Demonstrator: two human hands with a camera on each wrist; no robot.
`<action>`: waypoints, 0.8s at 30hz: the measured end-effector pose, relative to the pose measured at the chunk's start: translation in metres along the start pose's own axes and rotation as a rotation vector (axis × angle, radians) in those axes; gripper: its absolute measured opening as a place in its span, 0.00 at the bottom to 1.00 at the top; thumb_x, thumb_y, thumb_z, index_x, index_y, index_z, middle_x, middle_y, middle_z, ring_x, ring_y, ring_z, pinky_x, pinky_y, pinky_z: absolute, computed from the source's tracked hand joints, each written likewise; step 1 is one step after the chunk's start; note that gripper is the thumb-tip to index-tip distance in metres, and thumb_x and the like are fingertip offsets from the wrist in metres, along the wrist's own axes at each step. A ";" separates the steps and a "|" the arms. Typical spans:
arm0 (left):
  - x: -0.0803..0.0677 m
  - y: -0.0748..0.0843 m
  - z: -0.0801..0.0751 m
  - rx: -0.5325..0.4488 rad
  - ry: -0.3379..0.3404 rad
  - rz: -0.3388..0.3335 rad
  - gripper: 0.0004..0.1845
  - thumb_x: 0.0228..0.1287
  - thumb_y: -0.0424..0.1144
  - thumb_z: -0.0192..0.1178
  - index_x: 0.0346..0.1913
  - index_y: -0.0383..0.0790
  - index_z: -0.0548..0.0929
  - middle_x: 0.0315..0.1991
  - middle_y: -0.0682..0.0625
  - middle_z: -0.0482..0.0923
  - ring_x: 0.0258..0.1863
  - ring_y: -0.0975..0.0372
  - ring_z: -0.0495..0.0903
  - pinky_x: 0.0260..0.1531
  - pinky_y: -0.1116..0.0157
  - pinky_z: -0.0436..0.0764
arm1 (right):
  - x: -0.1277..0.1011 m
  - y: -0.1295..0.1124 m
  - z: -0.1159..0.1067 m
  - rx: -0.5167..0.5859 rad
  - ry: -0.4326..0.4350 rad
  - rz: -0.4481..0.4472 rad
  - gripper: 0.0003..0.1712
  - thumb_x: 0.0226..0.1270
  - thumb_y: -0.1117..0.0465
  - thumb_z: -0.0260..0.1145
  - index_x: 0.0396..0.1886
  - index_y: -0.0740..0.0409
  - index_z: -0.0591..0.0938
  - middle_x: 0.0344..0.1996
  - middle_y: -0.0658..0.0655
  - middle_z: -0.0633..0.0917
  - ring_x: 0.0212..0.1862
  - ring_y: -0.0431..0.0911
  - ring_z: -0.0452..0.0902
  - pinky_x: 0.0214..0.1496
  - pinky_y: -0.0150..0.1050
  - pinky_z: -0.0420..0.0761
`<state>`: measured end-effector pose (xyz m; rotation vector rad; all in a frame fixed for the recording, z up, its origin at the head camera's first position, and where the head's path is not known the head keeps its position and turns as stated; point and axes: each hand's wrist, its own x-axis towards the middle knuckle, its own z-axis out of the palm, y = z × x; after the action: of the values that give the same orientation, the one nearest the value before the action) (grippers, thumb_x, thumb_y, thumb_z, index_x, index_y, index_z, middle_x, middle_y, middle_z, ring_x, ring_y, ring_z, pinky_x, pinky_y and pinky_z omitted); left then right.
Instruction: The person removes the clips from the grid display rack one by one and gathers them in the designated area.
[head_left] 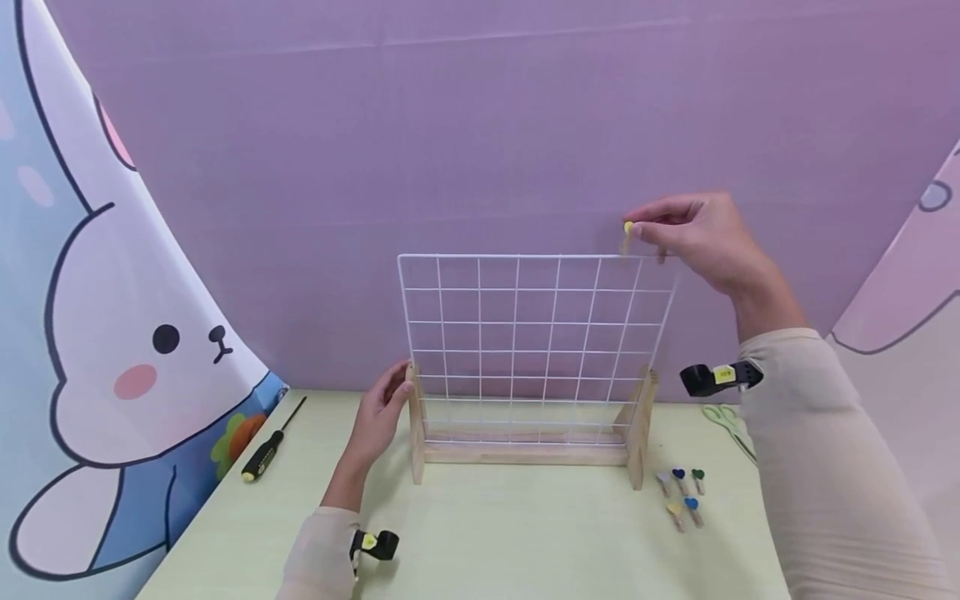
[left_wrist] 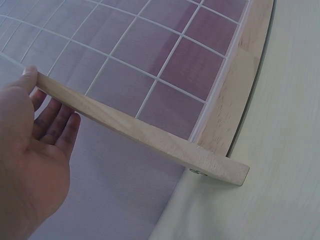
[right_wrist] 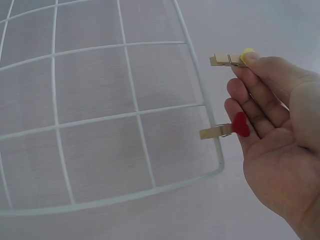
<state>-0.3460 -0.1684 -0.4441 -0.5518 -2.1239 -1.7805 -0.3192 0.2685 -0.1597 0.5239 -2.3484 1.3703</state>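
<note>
A white wire grid panel [head_left: 517, 325] stands upright in a wooden stand [head_left: 525, 456]. Between thumb and forefinger my right hand [head_left: 708, 237] pinches a small wooden clothespin [right_wrist: 227, 60] with a yellow top, just off the panel's top wire in the right wrist view. Close by, a clothespin with a red heart [right_wrist: 241, 125] is clipped on that wire near the corner, beside my right fingers. My left hand [head_left: 378, 412] grips the upper end of the stand's left upright [left_wrist: 135, 127], thumb on one side and fingers behind.
Several heart-topped clothespins [head_left: 681, 497] lie on the pale green table [head_left: 525, 542] right of the stand. Green-handled scissors [head_left: 727, 423] lie behind them, partly covered by the right sleeve. A black screwdriver [head_left: 266, 452] is at the left. A purple backdrop [head_left: 375, 167] hangs behind.
</note>
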 end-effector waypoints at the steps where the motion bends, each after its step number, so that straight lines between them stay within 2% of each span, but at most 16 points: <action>1: 0.000 0.000 0.000 0.000 0.000 -0.002 0.25 0.81 0.40 0.54 0.74 0.36 0.70 0.66 0.35 0.76 0.56 0.74 0.78 0.58 0.81 0.77 | -0.001 -0.001 -0.001 0.002 0.001 0.002 0.11 0.69 0.62 0.72 0.49 0.58 0.91 0.35 0.37 0.91 0.31 0.39 0.80 0.32 0.31 0.83; 7: 0.001 0.000 -0.001 0.011 0.000 -0.003 0.25 0.81 0.40 0.54 0.75 0.37 0.70 0.67 0.35 0.76 0.56 0.75 0.78 0.58 0.81 0.77 | -0.007 -0.006 -0.008 0.013 0.003 -0.023 0.15 0.68 0.60 0.73 0.52 0.62 0.89 0.37 0.41 0.92 0.30 0.41 0.82 0.41 0.28 0.84; 12: 0.003 -0.002 0.000 0.017 0.000 0.009 0.25 0.81 0.40 0.54 0.75 0.38 0.70 0.67 0.36 0.76 0.57 0.76 0.77 0.58 0.82 0.77 | -0.016 -0.011 -0.014 -0.011 0.000 -0.061 0.18 0.68 0.61 0.74 0.53 0.67 0.87 0.35 0.42 0.92 0.34 0.40 0.85 0.48 0.22 0.81; 18: 0.002 -0.002 0.001 0.008 -0.002 0.007 0.25 0.80 0.40 0.54 0.74 0.37 0.71 0.66 0.35 0.77 0.56 0.76 0.78 0.57 0.81 0.78 | -0.032 -0.006 -0.024 -0.086 0.014 -0.069 0.17 0.69 0.60 0.73 0.52 0.64 0.88 0.39 0.39 0.91 0.42 0.34 0.86 0.48 0.19 0.81; 24: 0.003 -0.003 -0.001 0.012 0.001 -0.004 0.25 0.81 0.41 0.54 0.75 0.39 0.71 0.66 0.36 0.77 0.56 0.75 0.78 0.58 0.81 0.77 | -0.043 0.005 -0.032 -0.123 0.032 -0.063 0.15 0.68 0.61 0.74 0.51 0.63 0.89 0.38 0.37 0.91 0.40 0.35 0.83 0.43 0.20 0.80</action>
<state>-0.3502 -0.1696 -0.4454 -0.5440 -2.1354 -1.7690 -0.2811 0.3045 -0.1699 0.5310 -2.3517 1.1889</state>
